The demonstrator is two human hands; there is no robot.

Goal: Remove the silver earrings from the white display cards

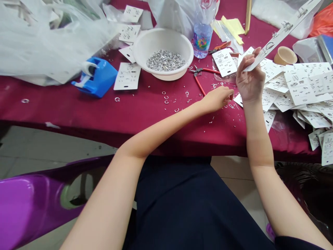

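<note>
My right hand point(251, 81) is raised over the table, its fingers closed on the lower end of a white jewelry card point(279, 36). The card is tilted, nearly edge-on, and metal rings and small pieces stand out from its face. Lower and to the left, my left hand point(218, 98) hovers just above the tabletop with its fingers curled together; whatever they may pinch is too small to see. Loose metal rings point(165, 100) and bits lie scattered around it. Red-handled pliers point(199, 78) lie just beyond my left hand, partly covered by it.
A white bowl point(137, 52) holds many small metal pieces. Left of it stands a blue tape dispenser point(100, 78). A plastic bottle point(201, 40) is behind the pliers. Piled jewelry cards point(303, 86) cover the right side, near a tan cup point(285, 56). Plastic bags point(52, 38) fill the far left.
</note>
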